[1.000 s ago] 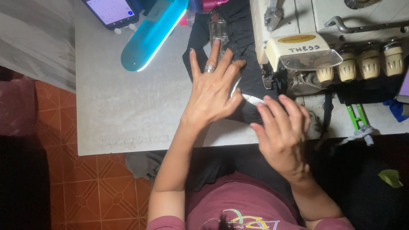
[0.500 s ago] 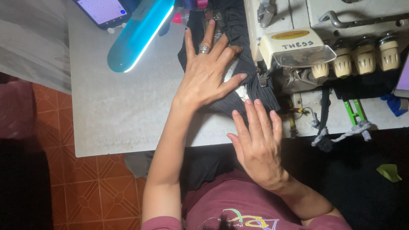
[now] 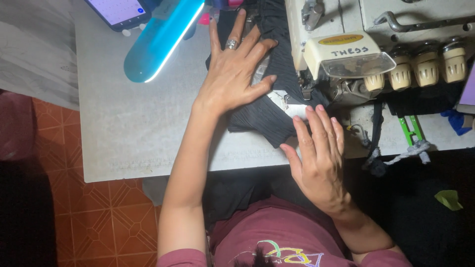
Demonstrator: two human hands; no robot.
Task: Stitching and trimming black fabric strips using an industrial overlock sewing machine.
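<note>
The left hand [image 3: 232,74] lies flat and spread on the black ribbed fabric [image 3: 262,113], fingers fanned toward the back of the sewing machine [image 3: 346,54], a ring on one finger; it presses the cloth down rather than gripping it. The right hand [image 3: 319,158] is also open, fingers straight and close together, its fingertips [image 3: 316,111] resting on the fabric's near edge just in front of the machine's presser area. It holds nothing that I can make out, though a small pale piece, perhaps a label, shows between the two hands at the cloth's edge.

The fabric lies bunched on the grey table [image 3: 128,128], directly left of the machine and running back alongside it; part of it hangs over the table's front edge toward the person's lap. Left of the machine and the fabric, the tabletop is open out to its left edge, beyond which orange floor tiles [image 3: 109,217] show. Behind the left hand, well left of the machine, a blue-lit lamp bar [image 3: 161,39] slants across the table, with a phone [image 3: 118,12] just beyond it at the back corner. Right of the machine's cream thread knobs [image 3: 425,69], a green tool [image 3: 410,131] lies near the table's front edge.
</note>
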